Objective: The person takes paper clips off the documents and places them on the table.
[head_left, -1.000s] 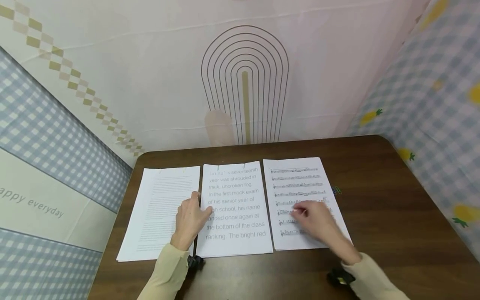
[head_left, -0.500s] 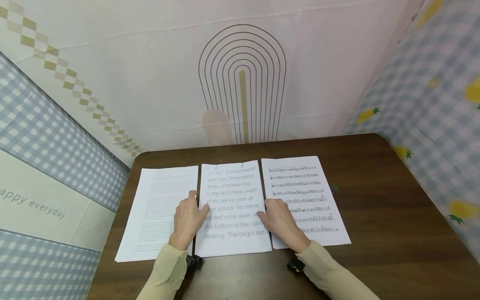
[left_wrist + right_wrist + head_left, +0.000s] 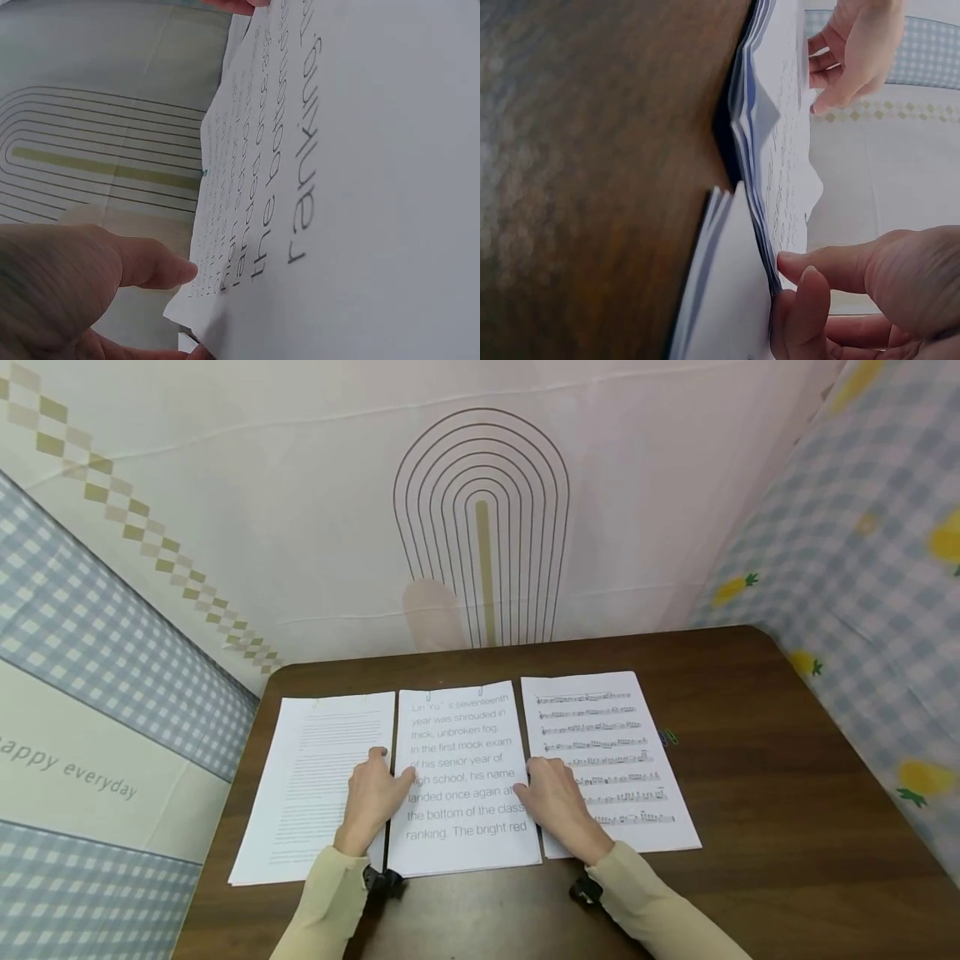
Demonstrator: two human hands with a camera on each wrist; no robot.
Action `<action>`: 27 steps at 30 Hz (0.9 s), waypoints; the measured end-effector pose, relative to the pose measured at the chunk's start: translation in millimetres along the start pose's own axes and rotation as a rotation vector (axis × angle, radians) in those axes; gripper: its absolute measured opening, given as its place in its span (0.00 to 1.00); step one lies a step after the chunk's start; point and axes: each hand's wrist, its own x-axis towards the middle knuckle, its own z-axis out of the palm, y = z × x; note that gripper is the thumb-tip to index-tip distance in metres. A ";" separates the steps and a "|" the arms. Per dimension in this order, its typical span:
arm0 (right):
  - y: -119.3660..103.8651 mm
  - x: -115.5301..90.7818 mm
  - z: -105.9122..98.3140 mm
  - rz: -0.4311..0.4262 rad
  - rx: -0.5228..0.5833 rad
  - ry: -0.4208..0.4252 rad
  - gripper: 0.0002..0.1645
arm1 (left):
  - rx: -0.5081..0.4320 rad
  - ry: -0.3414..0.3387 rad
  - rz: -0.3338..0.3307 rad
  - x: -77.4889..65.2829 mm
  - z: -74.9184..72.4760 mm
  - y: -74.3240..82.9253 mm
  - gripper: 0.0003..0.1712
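Note:
A middle stack of large-print paper (image 3: 465, 852) lies between a stack of small-print pages (image 3: 300, 835) and a stack of sheet music (image 3: 652, 831). At its left edge is my left hand (image 3: 369, 797), thumb over the print and fingers down along the gap. The left wrist view shows that thumb (image 3: 161, 266) stretched over the page, the other fingers lower at the edge. My right hand (image 3: 561, 802) pinches the stack's right edge. In the right wrist view the right thumb (image 3: 802, 262) lies on top, with curled fingers against the side; the page layers look slightly bowed.
Two paper clips (image 3: 454, 693) hold the middle stack's top edge. More coloured clips (image 3: 667, 737) lie just right of the sheet music. The brown table (image 3: 780, 777) meets a patterned cloth wall (image 3: 322, 543) at the back.
My right hand has come left from over the sheet music to the middle stack's right edge. The middle stack has shifted slightly left; my left hand has kept its place at its edge.

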 end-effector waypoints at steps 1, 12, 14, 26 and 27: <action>-2.3 -0.4 -1.9 0.008 0.001 0.001 0.06 | -0.005 -0.011 -0.006 2.8 3.1 -4.6 0.40; -8.1 -2.5 -7.3 0.023 0.024 0.007 0.06 | -0.083 -0.078 -0.026 -18.7 -19.8 29.1 0.18; -12.6 -6.8 -14.8 -0.004 0.025 0.036 0.05 | -0.095 -0.084 -0.021 -18.8 -20.7 28.4 0.19; -10.7 -14.3 -32.2 0.014 -0.155 0.108 0.20 | -0.232 -0.079 -0.101 -16.2 -28.2 18.9 0.17; -10.2 -14.5 -31.6 0.010 -0.158 0.114 0.20 | -0.250 -0.085 -0.110 -15.6 -29.3 18.1 0.17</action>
